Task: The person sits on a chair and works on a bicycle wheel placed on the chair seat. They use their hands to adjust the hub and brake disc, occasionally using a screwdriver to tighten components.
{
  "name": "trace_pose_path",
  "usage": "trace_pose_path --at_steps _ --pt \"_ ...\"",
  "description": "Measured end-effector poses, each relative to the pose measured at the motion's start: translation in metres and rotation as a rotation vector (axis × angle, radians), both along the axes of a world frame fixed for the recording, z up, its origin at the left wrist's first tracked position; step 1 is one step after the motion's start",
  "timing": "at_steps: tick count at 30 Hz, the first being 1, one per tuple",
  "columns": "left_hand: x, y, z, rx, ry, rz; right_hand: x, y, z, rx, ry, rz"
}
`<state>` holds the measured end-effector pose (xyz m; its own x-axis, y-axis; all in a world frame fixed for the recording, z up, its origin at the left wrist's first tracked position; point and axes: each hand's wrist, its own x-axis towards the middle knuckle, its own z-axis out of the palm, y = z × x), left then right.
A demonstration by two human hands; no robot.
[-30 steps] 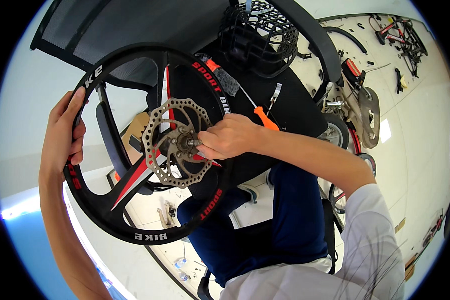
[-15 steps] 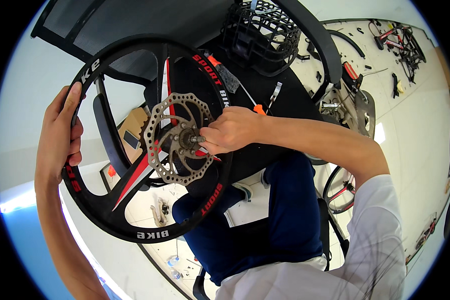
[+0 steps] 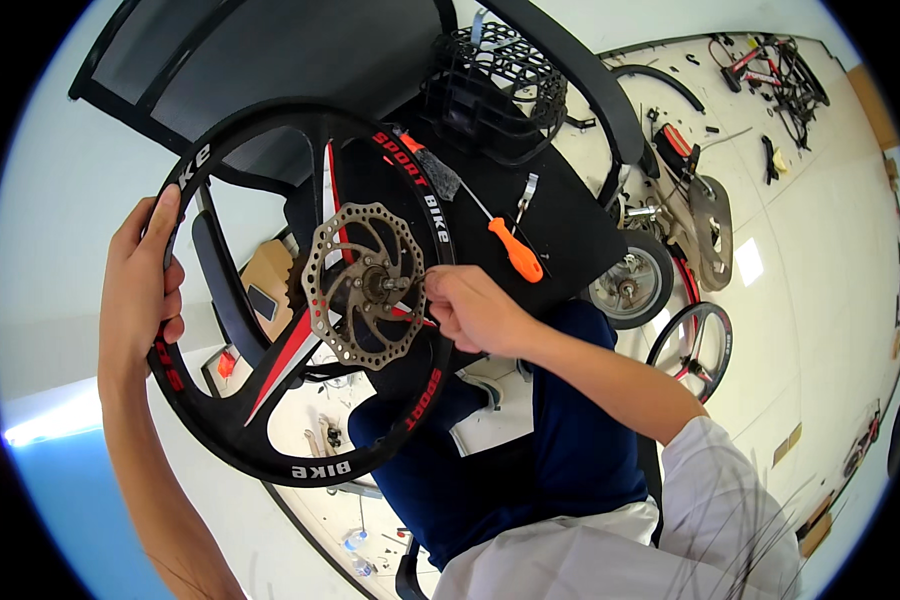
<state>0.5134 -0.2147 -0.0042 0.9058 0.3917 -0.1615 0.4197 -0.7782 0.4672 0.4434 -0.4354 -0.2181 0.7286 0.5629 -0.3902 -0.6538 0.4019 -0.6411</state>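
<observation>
Before me stands a black bicycle wheel [image 3: 240,462], tilted, with broad spokes trimmed in red and white. My left hand [image 3: 142,290] is closed round its rim at the left side, thumb on top. A perforated brake disc [image 3: 351,352] is bolted to the hub, and a short threaded axle [image 3: 394,284] sticks out of its middle. Just right of the axle end is my right hand [image 3: 478,312], its thumb and fingers pinched together. Whatever lies between those fingertips, if anything, is hidden.
The wheel is over a black office chair seat [image 3: 580,225]. On it lie an orange-handled screwdriver [image 3: 516,250], a metal strip [image 3: 527,192] and a black plastic basket [image 3: 495,100]. A phone [image 3: 262,303] rests on cardboard. Bicycle parts [image 3: 775,85] and a small wheel [image 3: 630,285] are beyond.
My right hand has come off the axle end and sits slightly right and lower, uncovering the axle and the screwdriver handle. The left hand keeps its hold on the rim.
</observation>
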Motion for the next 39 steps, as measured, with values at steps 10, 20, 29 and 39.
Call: trace_pose_path --at_steps 10,20,29,39 --pt "-0.017 -0.020 0.003 0.057 -0.051 0.027 -0.019 0.020 0.015 -0.101 0.051 -0.169" --pt "-0.023 -0.019 0.007 0.049 -0.054 0.023 -0.023 0.023 0.024 -0.085 0.098 -0.167" --pt "-0.027 -0.023 0.005 0.043 -0.080 0.012 -0.029 0.025 0.013 -0.020 0.141 -0.195" --pt "-0.054 -0.056 0.014 -0.003 -0.148 -0.030 -0.040 0.014 0.027 -0.051 0.230 -0.203"
